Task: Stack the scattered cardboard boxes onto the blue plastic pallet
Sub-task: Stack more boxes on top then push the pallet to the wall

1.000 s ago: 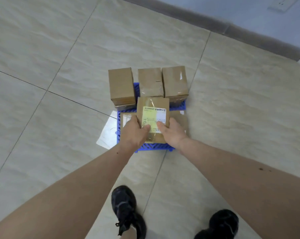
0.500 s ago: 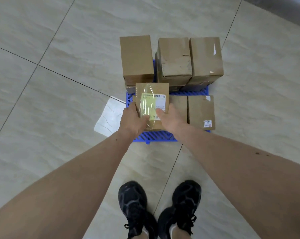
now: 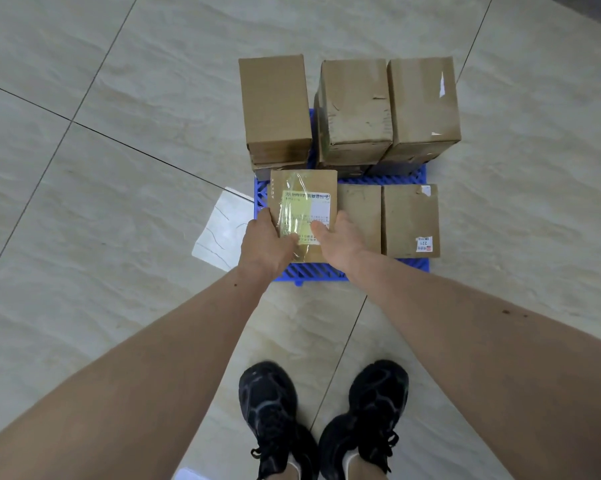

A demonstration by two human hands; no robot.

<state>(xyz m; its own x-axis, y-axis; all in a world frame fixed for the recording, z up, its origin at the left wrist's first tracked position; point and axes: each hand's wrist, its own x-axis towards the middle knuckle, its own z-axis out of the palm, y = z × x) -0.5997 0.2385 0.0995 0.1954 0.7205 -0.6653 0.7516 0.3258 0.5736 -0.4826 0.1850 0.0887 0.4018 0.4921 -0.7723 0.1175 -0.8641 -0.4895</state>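
Observation:
A blue plastic pallet (image 3: 309, 273) lies on the tiled floor. Both hands hold a cardboard box with a yellow and white shipping label (image 3: 304, 202) over the pallet's front left corner. My left hand (image 3: 266, 245) grips its left edge and my right hand (image 3: 342, 242) its right edge, thumbs on top. Three tall stacks of cardboard boxes stand along the pallet's back: left (image 3: 275, 105), middle (image 3: 356, 105), right (image 3: 423, 102). Two low boxes lie in the front row, one (image 3: 359, 216) beside the held box and one (image 3: 410, 220) at the right with a small sticker.
A bright patch of reflected light (image 3: 223, 230) lies on the floor left of the pallet. My two black shoes (image 3: 323, 417) stand just in front of the pallet. Beige floor tiles surround it on all sides.
The view has come closer to the pallet and my feet have stepped up together. The labelled box has shifted to the pallet's front left, lower than before.

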